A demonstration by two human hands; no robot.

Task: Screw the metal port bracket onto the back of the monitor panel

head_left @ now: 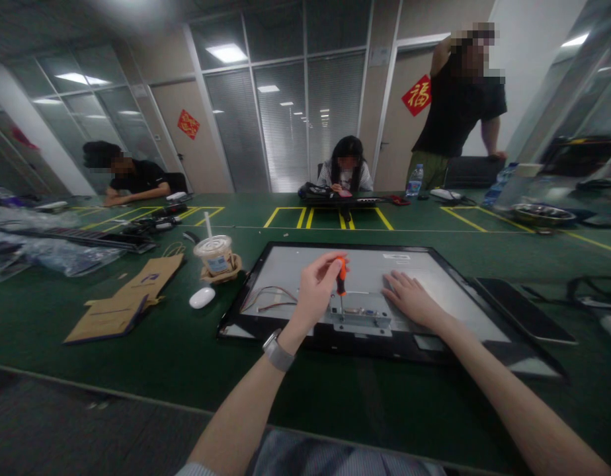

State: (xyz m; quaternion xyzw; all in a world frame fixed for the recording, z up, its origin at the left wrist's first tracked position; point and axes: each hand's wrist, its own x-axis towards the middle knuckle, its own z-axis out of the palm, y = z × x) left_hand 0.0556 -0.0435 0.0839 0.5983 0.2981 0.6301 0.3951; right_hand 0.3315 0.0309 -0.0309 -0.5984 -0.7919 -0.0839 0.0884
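Observation:
My left hand (317, 284) is closed around the top of an orange-and-black screwdriver (341, 281), held upright. Its shaft points down at a metal bracket (362, 317) with ports along it; whether the tip sits in a screw is too small to tell. The bracket lies on the back of a flat display panel (280, 264), silver-grey with a black frame. Flat on the panel, to the right of the bracket, rests my right hand (412, 297), fingers spread and holding nothing. Thin loose cables (273, 301) lie on the panel at left.
Left of the panel are a white mouse (202, 298), a lidded drink cup with straw (217, 256) and a brown paper bag (117, 307). A black slab (524, 309) lies at right. Across the green table (151, 377) two people sit and one stands.

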